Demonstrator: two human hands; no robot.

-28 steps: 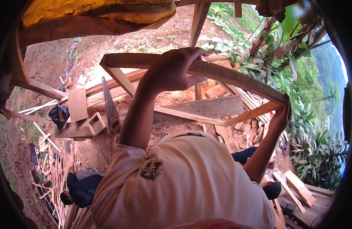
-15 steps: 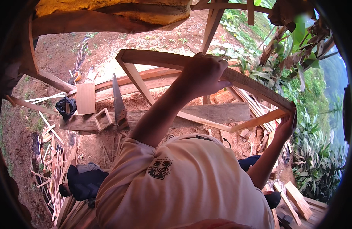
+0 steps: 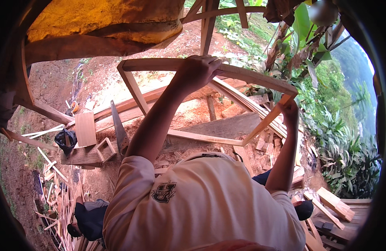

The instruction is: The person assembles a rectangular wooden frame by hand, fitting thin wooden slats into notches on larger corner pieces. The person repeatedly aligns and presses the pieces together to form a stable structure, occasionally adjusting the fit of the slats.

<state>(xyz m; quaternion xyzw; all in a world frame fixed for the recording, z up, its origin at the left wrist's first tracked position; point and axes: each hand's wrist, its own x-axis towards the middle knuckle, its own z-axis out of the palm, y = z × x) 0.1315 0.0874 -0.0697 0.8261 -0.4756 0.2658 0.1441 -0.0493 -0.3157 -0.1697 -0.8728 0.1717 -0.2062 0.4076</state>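
Note:
I hold a bare wooden frame with a curved top rail up in front of me, above the ground. My left hand is closed over the top rail near its middle. At the frame's right corner, where the top rail meets a slanted side piece, my right hand grips it. Both arms are stretched out over my light shirt. Through the frame I see red earth and planks below.
A handsaw lies across a thick plank beside a small square wooden frame and a flat board. Thin wood offcuts are heaped at the lower left. More planks lie at the right, next to leafy plants.
The frame's right corner and my right hand have come up and a little to the left. My left hand has stayed on the top rail. Both grips hold.

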